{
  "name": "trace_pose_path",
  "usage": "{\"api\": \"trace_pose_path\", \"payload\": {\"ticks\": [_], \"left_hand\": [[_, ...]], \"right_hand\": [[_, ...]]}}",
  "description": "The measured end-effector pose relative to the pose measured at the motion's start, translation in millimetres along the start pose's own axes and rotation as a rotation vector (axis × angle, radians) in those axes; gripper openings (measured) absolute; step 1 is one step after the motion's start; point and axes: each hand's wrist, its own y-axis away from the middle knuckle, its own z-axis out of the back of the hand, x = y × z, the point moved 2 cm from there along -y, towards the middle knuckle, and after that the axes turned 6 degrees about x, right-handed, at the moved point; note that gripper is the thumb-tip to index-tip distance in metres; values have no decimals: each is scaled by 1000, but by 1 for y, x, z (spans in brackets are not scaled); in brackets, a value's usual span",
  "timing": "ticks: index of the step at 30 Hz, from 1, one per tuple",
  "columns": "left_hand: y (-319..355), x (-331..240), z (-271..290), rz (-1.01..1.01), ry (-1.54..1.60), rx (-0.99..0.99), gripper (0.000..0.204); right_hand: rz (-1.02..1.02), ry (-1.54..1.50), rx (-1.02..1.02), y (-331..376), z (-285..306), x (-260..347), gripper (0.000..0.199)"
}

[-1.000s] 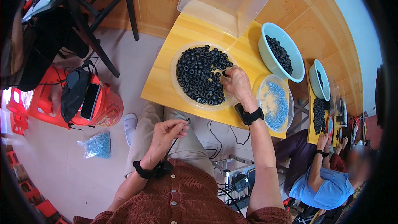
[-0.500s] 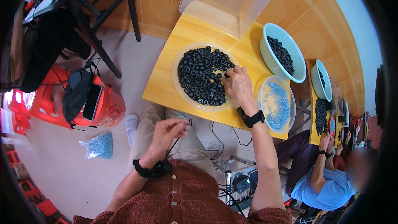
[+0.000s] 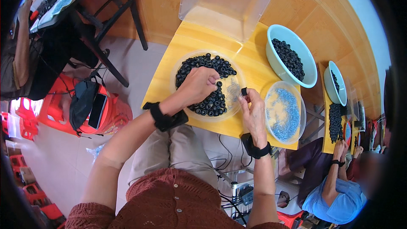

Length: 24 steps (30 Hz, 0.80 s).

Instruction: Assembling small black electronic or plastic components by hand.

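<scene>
My right hand is raised over the table, between two round clear trays. Pinched at its fingertips is a small black ring-shaped part. My left hand reaches over the left round tray, its fingers curled in above the pile; whatever they hold is hidden. Many black ring-shaped parts lie in that tray, with its right side bare of them. Small light-blue pieces are spread in the other round tray, beside my right hand.
A pale-blue basin of black parts stands at the back right. Behind the left tray an empty clear box leans at the wall. The wooden table's front edge faces my lap. A red stool and co-workers are nearby.
My left hand has moved up and right, from above my lap to over the black parts. The right hand has drawn back toward me out of the tray, a black part in its fingertips.
</scene>
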Motion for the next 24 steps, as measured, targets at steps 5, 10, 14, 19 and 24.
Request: {"api": "trace_pose_path", "payload": {"ticks": [5, 10, 14, 19, 24], "left_hand": [[-40, 21, -17, -163, -307, -146, 18], [-58, 21, -36, -159, -479, -45, 14], [-61, 13, -44, -185, -540, -119, 20], [-66, 8, -49, -141, -692, -83, 12], [-62, 9, -52, -184, -876, -74, 14]], "right_hand": [[-3, -7, -5, 7, 1, 1, 13], [-6, -3, -11, 12, 0, -1, 13], [31, 31, -22, 15, -1, 1, 13], [-47, -51, -11, 18, -6, 1, 12], [-195, -403, -47, 23, -16, -7, 9]]}}
